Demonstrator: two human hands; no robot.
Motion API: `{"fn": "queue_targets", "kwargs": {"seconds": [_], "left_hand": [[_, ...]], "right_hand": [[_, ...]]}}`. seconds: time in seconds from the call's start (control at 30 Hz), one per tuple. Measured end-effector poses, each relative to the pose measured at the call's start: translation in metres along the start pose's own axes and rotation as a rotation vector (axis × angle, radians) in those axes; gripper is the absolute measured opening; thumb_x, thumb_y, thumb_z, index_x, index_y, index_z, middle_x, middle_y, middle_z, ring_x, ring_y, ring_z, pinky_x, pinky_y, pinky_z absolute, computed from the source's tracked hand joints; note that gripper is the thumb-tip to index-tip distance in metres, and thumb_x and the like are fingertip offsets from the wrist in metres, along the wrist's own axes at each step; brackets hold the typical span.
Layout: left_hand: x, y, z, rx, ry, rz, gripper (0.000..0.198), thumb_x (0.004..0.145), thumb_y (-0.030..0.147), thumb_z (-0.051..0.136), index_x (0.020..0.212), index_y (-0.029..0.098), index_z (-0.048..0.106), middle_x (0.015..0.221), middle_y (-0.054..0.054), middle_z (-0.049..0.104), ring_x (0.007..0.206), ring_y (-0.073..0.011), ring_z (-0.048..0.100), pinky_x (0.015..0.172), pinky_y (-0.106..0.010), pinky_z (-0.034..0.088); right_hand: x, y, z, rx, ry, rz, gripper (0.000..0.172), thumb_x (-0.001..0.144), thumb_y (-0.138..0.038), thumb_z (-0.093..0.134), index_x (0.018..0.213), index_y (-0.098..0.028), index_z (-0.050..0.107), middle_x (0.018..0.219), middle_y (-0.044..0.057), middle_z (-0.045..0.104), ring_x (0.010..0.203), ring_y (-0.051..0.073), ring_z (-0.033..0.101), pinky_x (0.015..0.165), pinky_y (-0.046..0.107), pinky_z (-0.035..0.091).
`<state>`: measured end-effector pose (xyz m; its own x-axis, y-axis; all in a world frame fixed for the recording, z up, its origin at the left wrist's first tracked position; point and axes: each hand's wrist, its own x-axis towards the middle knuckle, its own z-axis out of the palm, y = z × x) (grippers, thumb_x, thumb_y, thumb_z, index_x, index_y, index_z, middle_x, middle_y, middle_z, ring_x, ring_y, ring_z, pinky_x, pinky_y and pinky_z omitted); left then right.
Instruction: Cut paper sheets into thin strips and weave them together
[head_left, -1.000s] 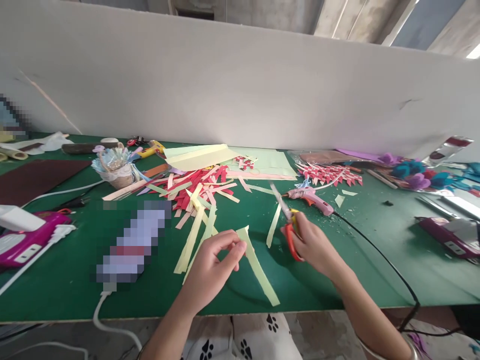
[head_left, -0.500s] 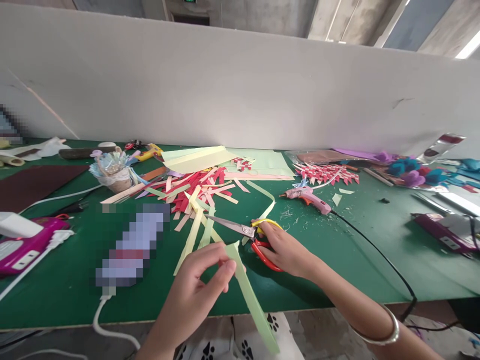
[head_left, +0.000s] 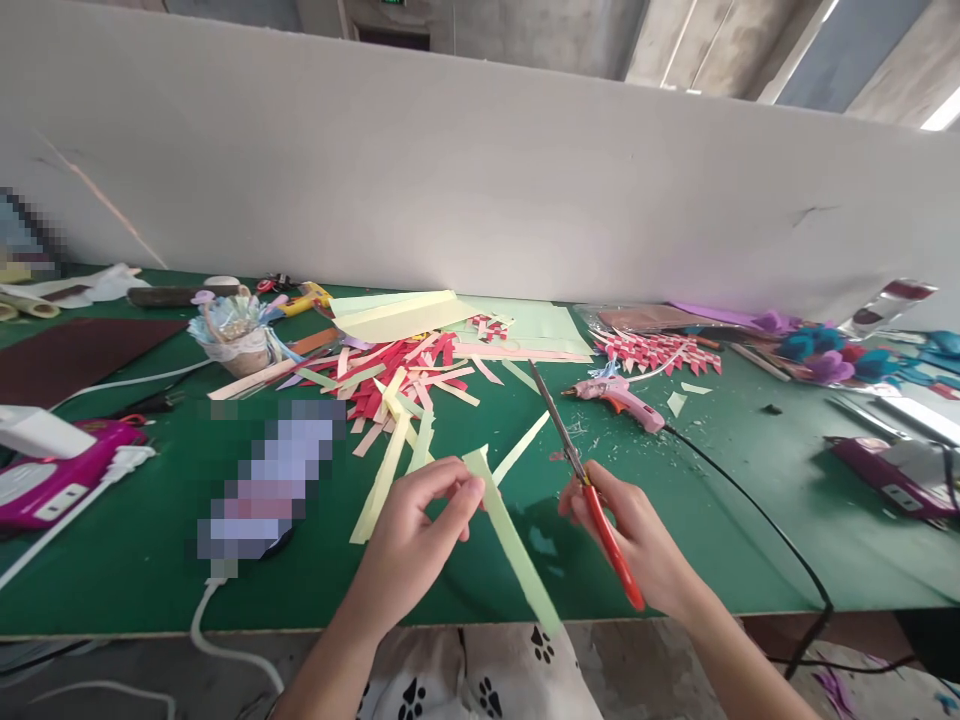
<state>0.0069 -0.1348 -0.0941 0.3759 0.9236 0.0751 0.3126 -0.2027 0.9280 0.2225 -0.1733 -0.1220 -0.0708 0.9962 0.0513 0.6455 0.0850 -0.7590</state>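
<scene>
A pale green paper strip (head_left: 517, 560) is pinched by its upper end between the thumb and fingers of my left hand (head_left: 424, 530); its other end hangs down over the table's front edge. My right hand (head_left: 630, 530) grips red-handled scissors (head_left: 574, 455), turned edge-on with the blades pointing up and away from me. The blades look closed and stand apart from the strip. Behind my hands lies a heap of red, pink and yellow paper strips (head_left: 405, 375). Another pale green strip (head_left: 523, 447) rests on the table between the hands.
A pink glue gun (head_left: 619, 398) with a black cord lies right of the scissors. Woven red-and-white paper pieces (head_left: 660, 350) sit behind it. At left are a blurred-out device (head_left: 274, 490) on a white cable and a magenta power strip (head_left: 67, 480). A white partition (head_left: 480, 180) closes the back.
My right hand has moved right and turned the scissors from pointing left to pointing away from me. My left hand has risen slightly with the green strip still in it.
</scene>
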Motion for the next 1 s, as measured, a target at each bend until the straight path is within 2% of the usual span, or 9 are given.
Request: {"fn": "queue_targets", "kwargs": {"seconds": [0.17,0.3,0.5,0.67,1.0], "left_hand": [[0.010,0.005,0.003,-0.028,0.059,0.020,0.036,0.085,0.044,0.044,0.059,0.019,0.046,0.050,0.004,0.041,0.047,-0.0090,0.043,0.042,-0.019,0.031],[0.012,0.008,0.003,-0.050,0.056,0.038,0.036,0.085,0.043,0.045,0.060,0.018,0.047,0.052,0.004,0.041,0.048,-0.0085,0.044,0.043,-0.018,0.031],[0.010,0.006,0.001,-0.092,0.096,0.058,0.034,0.088,0.040,0.043,0.061,0.018,0.046,0.051,0.005,0.041,0.049,-0.0083,0.043,0.044,-0.019,0.030],[0.011,0.007,0.002,-0.110,0.083,0.058,0.034,0.087,0.039,0.045,0.061,0.018,0.046,0.052,0.005,0.041,0.049,-0.0080,0.043,0.044,-0.018,0.031],[0.014,0.009,0.003,-0.074,0.084,0.044,0.036,0.086,0.041,0.044,0.057,0.019,0.043,0.050,0.004,0.039,0.046,-0.0084,0.041,0.044,-0.019,0.032]], "right_hand": [[-0.009,-0.009,0.008,-0.028,-0.084,-0.029,0.024,0.087,-0.037,0.038,0.069,-0.021,0.036,0.061,-0.001,0.051,0.050,0.011,0.040,0.047,0.024,0.029],[-0.011,-0.015,0.014,-0.057,-0.156,-0.069,0.022,0.086,-0.035,0.037,0.070,-0.022,0.029,0.062,-0.003,0.044,0.050,0.011,0.032,0.049,0.024,0.026],[-0.012,-0.017,0.017,-0.142,-0.134,-0.142,0.027,0.084,-0.036,0.040,0.069,-0.022,0.022,0.063,-0.004,0.037,0.052,0.012,0.028,0.049,0.024,0.024],[-0.010,-0.019,0.019,-0.089,-0.150,-0.123,0.028,0.082,-0.034,0.042,0.067,-0.022,0.021,0.058,-0.006,0.030,0.049,0.011,0.021,0.047,0.024,0.020],[-0.008,-0.020,0.019,0.000,-0.177,-0.071,0.030,0.082,-0.038,0.044,0.066,-0.022,0.024,0.058,-0.005,0.031,0.049,0.010,0.019,0.046,0.023,0.019]]}}
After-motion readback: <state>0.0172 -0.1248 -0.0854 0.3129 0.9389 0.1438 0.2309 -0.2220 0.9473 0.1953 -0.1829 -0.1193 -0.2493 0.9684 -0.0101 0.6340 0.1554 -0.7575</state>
